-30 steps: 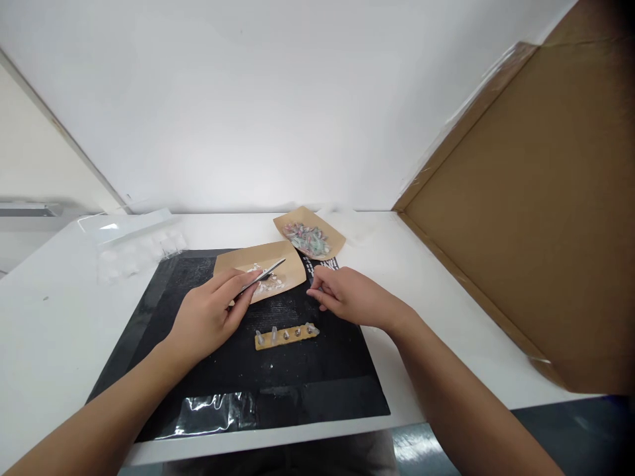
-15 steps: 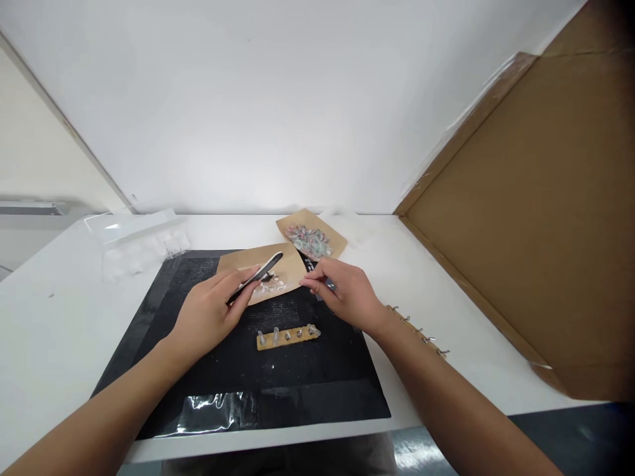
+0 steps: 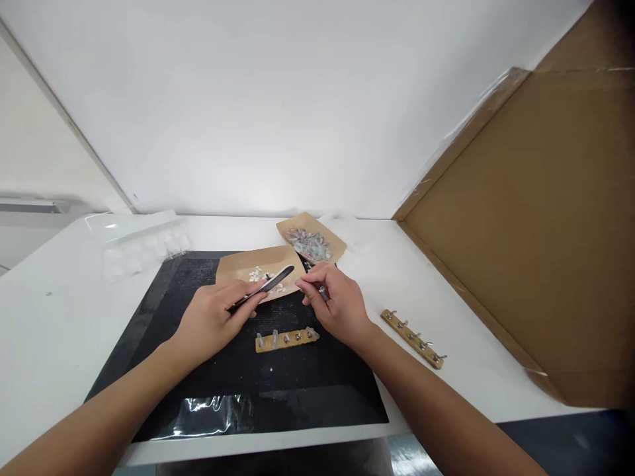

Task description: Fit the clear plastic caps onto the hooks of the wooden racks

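- From my remote seat, through the head camera, I see the left hand (image 3: 211,317) pinching a slim black tool with a pale edge (image 3: 278,278) between thumb and fingers, its free end slanting up and to the right over the paper tray.
- I see the right hand (image 3: 340,301) just beyond that end, its fingers curled and the thumb brought toward the forefinger; I cannot tell whether those tips press on each other or pinch something small.
- Below and between the hands I find a short yellowish strip with a row of upright pegs (image 3: 281,342), lying on a shiny black mat (image 3: 322,393); clear tips sit on its two left pegs and its rightmost one, while the two between show metal.
- Behind the tool I have a shallow brown paper tray (image 3: 235,266) with small white pieces (image 3: 255,275) in it.
- Just behind that, near its right corner, I see a second brown paper tray (image 3: 338,246) filled with pink and pale-green pieces (image 3: 307,244).
- Right of the right forearm, a similar yellowish strip with metal pegs (image 3: 404,334) lies aslant on the white table (image 3: 69,344).
- At the far left I make out clear plastic packaging (image 3: 141,248); a large brown cardboard panel (image 3: 526,231) stands at the right.
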`<state>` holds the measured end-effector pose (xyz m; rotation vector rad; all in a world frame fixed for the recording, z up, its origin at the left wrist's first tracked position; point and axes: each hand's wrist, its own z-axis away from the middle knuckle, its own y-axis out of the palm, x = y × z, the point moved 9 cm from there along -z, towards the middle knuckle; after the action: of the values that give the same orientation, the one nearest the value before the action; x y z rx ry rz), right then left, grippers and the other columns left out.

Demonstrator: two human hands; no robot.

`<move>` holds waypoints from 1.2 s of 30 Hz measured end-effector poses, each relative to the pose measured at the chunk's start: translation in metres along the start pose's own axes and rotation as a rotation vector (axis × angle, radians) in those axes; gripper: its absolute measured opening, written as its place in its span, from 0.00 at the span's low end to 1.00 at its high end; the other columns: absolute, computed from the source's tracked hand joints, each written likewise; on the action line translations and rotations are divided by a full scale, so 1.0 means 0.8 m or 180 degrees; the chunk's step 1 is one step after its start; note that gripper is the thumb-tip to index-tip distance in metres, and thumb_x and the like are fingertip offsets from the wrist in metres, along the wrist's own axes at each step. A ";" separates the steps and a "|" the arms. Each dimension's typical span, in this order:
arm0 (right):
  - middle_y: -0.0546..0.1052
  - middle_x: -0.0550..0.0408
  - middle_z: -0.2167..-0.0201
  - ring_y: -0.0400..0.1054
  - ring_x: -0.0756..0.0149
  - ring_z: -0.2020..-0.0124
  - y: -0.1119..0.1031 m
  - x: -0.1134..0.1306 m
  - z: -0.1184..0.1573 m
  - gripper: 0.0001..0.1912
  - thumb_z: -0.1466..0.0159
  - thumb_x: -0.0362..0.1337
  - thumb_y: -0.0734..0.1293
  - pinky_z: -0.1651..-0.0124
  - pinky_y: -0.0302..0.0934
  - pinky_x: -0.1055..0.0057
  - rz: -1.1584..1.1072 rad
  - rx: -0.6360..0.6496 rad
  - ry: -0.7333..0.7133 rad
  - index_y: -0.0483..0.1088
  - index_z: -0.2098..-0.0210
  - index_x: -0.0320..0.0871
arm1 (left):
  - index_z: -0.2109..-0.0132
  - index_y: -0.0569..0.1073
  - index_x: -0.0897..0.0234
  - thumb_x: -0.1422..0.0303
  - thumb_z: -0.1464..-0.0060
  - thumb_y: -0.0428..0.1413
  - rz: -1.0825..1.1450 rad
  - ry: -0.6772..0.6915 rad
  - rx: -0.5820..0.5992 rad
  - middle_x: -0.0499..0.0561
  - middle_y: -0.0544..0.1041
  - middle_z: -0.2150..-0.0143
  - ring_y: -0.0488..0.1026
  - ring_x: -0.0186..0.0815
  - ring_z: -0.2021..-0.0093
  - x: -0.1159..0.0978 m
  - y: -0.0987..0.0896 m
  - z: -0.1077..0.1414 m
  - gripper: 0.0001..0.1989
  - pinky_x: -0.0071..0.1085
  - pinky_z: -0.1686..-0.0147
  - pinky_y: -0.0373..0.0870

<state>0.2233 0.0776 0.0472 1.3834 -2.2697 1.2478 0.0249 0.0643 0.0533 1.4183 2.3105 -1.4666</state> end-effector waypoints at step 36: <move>0.80 0.55 0.67 0.75 0.67 0.70 0.014 0.021 -0.001 0.06 0.25 0.38 0.65 0.69 0.61 0.72 0.0790 -0.0251 -0.0313 0.68 0.60 0.45 | 0.47 0.80 0.64 0.69 0.31 0.58 -0.0135 0.0251 0.0082 0.52 0.85 0.57 0.83 0.33 0.62 -0.007 0.007 0.001 0.10 0.25 0.61 0.77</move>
<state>0.2053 0.0702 0.0510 1.1892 -2.5932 1.1657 0.0317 0.0610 0.0516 1.4687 2.3906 -1.4829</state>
